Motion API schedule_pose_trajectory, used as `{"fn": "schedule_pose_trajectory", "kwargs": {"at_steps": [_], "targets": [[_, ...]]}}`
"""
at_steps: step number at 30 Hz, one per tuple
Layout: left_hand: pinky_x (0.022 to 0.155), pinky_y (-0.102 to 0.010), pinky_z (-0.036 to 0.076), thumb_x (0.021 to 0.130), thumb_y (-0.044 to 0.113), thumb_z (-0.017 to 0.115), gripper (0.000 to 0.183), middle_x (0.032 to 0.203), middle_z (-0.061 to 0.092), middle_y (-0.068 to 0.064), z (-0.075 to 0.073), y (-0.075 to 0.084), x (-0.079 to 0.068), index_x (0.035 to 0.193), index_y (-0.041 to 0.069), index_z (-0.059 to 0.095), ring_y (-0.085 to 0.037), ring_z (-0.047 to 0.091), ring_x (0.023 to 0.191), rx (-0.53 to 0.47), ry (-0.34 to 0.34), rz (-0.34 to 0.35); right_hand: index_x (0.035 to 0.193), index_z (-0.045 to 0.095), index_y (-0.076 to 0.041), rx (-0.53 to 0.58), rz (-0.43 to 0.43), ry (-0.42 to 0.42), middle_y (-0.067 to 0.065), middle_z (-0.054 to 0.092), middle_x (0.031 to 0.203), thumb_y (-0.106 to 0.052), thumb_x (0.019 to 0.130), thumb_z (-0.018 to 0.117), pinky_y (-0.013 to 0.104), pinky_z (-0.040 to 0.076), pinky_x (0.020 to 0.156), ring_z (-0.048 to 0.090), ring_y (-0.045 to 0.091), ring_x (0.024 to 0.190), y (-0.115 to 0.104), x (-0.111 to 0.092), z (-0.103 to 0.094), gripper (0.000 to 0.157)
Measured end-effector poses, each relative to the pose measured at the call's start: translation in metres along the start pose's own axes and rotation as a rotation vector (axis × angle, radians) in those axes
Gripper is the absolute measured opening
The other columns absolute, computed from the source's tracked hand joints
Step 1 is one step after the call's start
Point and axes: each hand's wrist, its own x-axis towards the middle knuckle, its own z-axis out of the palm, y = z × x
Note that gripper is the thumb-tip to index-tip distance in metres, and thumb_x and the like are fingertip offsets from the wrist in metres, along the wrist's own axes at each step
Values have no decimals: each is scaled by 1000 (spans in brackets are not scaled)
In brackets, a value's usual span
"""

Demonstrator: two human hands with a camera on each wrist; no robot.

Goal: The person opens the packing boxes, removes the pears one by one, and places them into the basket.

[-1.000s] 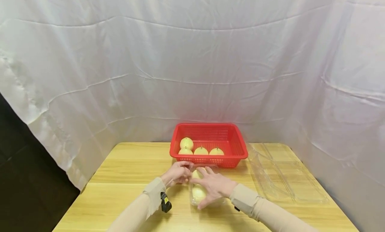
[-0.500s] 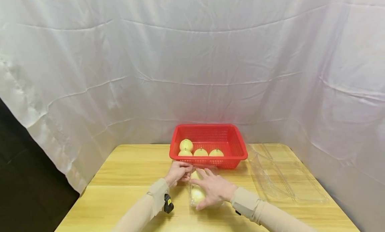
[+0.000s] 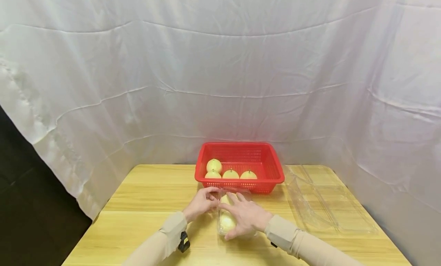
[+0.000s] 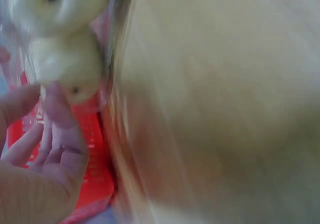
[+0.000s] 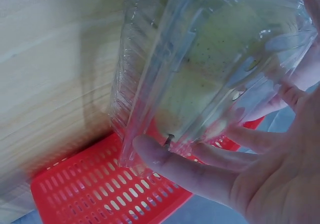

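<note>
A clear plastic clamshell box [image 5: 172,79] with pale yellow pears [image 3: 227,222] inside stands on the table, in front of the red basket. My left hand [image 3: 201,203] is at the box's far left corner. In the left wrist view, its thumb and index finger [image 4: 56,106] pinch the plastic edge beside a pear [image 4: 70,59]. Over the lid lies my right hand [image 3: 246,215], fingers spread and fairly straight. Its index finger [image 5: 185,171] reaches along the rim in the right wrist view, near a pear stem. The right palm hides part of the box in the head view.
Right behind the box is a red perforated basket [image 3: 241,180] with several pears [image 3: 231,174] along its front and left. Clear empty plastic boxes [image 3: 324,204] lie at the right of the wooden table [image 3: 144,204]. Pale curtains [image 3: 220,67] hang around the back and sides.
My left hand has shifted slightly at the box's left corner, its wrist moving a little outward to the left. The right hand and the box stay in nearly the same place.
</note>
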Motion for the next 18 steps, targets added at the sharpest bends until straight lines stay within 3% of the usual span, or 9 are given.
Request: {"fn": "schedule_pose_trajectory", "kwargs": {"at_steps": [3, 7, 12, 18], "targets": [[66, -40, 57, 85, 1, 67, 31, 93, 68, -14, 0, -1, -8, 116, -2, 67, -20, 65, 74, 40, -23, 34, 149, 35, -37, -12, -16, 44, 11, 34, 149, -73, 67, 71, 54, 54, 81, 42, 34, 131, 1, 0, 2, 96], [62, -29, 51, 88, 8, 69, 16, 96, 72, -11, -4, 0, -16, 101, 4, 75, -16, 62, 74, 74, -124, 35, 140, 45, -33, -18, -3, 76, 11, 37, 145, -73, 66, 72, 51, 56, 77, 44, 33, 128, 1, 1, 1, 88], [60, -22, 46, 87, 9, 68, 15, 94, 73, -9, -11, 0, -20, 100, 4, 75, -8, 56, 70, 94, -230, 61, 137, 45, -34, 0, 27, 65, 14, 37, 147, -73, 66, 72, 54, 55, 78, 43, 37, 130, 2, 2, 2, 85], [59, -22, 46, 85, 8, 69, 20, 89, 70, -1, -13, -1, -24, 105, 6, 70, -7, 57, 69, 71, -401, 54, 138, 45, -36, 1, 48, 60, 13, 37, 148, -73, 66, 72, 55, 54, 78, 45, 39, 128, 4, 1, 3, 86]]}}
